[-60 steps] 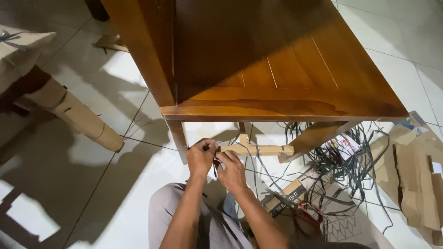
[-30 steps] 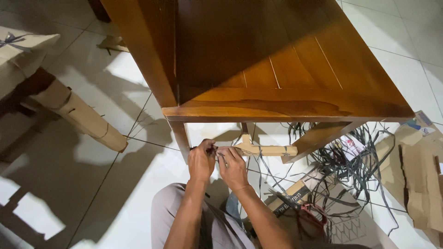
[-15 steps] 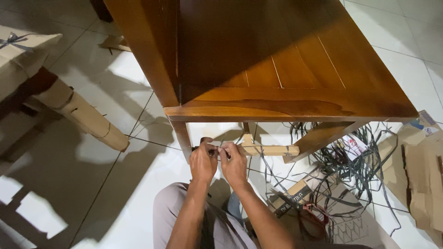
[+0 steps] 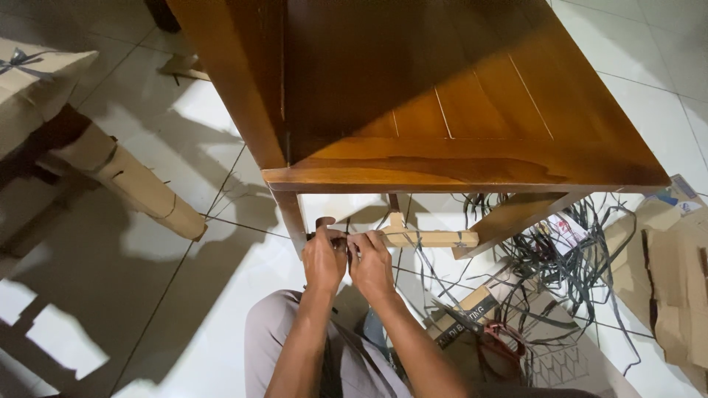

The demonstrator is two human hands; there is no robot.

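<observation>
Fingers of left hand (image 4: 323, 259) and right hand (image 4: 370, 262) pinch a cardboard-wrapped bar (image 4: 431, 238) under the wooden table (image 4: 472, 158).

Flattened brown cardboard box (image 4: 675, 280) at floor's right edge; dark printed carton (image 4: 463, 315) nearby; white printed label (image 4: 566, 228) among straps.
</observation>
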